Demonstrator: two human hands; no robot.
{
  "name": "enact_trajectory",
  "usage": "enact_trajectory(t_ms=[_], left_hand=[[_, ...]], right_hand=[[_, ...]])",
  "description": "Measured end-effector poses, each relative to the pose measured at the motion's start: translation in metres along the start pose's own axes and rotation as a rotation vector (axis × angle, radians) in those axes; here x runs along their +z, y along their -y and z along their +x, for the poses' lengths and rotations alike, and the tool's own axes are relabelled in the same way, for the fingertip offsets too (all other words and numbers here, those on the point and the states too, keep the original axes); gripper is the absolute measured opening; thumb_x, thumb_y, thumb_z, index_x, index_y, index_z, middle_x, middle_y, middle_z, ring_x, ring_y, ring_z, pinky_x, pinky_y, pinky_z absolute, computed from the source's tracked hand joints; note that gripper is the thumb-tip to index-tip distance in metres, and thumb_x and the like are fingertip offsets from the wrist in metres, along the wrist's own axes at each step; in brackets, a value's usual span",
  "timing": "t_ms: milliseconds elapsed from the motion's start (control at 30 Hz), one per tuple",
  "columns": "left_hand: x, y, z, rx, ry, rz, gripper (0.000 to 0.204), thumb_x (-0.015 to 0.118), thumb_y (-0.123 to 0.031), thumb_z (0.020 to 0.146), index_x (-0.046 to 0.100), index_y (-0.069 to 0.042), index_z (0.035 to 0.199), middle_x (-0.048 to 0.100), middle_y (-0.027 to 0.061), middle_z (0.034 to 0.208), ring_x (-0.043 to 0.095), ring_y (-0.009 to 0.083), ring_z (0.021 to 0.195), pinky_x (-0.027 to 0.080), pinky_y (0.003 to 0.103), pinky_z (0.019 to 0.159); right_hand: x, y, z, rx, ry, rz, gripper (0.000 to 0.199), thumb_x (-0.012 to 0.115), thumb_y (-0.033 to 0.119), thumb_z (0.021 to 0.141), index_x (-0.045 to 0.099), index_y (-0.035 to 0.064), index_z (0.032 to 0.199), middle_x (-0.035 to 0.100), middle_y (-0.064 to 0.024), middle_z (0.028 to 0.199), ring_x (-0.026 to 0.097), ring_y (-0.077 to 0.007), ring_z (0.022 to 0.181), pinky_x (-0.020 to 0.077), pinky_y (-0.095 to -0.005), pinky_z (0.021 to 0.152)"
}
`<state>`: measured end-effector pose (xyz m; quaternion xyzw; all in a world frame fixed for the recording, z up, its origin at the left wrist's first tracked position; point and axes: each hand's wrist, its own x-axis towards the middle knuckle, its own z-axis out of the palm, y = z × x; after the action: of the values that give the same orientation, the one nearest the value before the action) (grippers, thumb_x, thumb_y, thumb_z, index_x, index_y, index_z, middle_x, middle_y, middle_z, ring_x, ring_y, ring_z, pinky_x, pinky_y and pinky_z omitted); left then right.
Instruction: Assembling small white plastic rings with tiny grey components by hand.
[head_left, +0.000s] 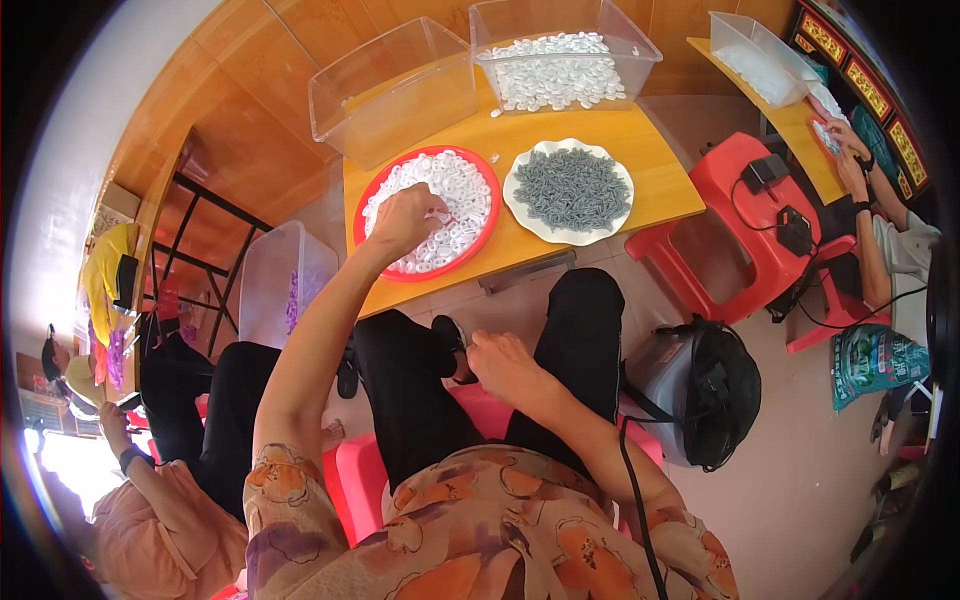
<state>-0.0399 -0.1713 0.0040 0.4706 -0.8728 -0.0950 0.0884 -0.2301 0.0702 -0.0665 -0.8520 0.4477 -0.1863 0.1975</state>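
Observation:
My left hand is over the red-rimmed round basin, which holds many small white ring-like plastic pieces. Its fingers are bent and closed at the fingertips, pinching at a white plastic piece. Above my lap, between my knees, my right hand is closed, and whatever it holds is hidden by the fingers. A white plate with a wavy rim stands right of the basin, heaped with small grey screw-like plugs.
On the yellow table, one clear bin stands beside another bin holding white pieces. A red stool carries black devices. A black bag sits right of my legs. One person sits left; another's hands work far right.

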Motion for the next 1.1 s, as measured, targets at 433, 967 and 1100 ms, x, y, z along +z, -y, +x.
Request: enact_trajectory(t_ms=[433, 967, 1100], left_hand=[[-0.005, 0.006, -0.003, -0.090, -0.111, -0.065, 0.012, 0.075, -0.015, 0.093, 0.078, -0.008, 0.103, 0.078, 0.0127, 0.096, 0.075, 0.0304, 0.088, 0.057, 0.042, 0.080], [-0.015, 0.021, -0.004, -0.207, -0.130, -0.138, 0.020, 0.075, -0.025, 0.095, 0.081, -0.008, 0.104, 0.080, 0.0138, 0.095, 0.076, 0.0269, 0.086, 0.059, 0.040, 0.079], [-0.012, 0.020, -0.003, -0.346, -0.028, 0.355, 0.016, 0.076, -0.025, 0.091, 0.081, -0.011, 0.096, 0.079, 0.0150, 0.094, 0.077, 0.0334, 0.092, 0.060, 0.048, 0.080]], right_hand=[[-0.003, -0.002, 0.001, -0.069, -0.130, -0.009, 0.011, 0.062, 0.005, 0.088, 0.067, -0.0009, 0.081, 0.062, -0.0190, 0.090, 0.072, -0.0379, 0.082, 0.0578, -0.0505, 0.074], [0.002, -0.005, 0.006, -0.038, -0.103, -0.013, 0.008, 0.065, 0.004, 0.085, 0.066, -0.0008, 0.079, 0.061, -0.0177, 0.090, 0.071, -0.0368, 0.082, 0.0590, -0.0491, 0.074], [0.003, -0.009, 0.006, -0.039, -0.155, -0.014, 0.007, 0.065, 0.004, 0.084, 0.065, -0.0007, 0.079, 0.060, -0.0171, 0.090, 0.071, -0.0362, 0.082, 0.0587, -0.0487, 0.075]])
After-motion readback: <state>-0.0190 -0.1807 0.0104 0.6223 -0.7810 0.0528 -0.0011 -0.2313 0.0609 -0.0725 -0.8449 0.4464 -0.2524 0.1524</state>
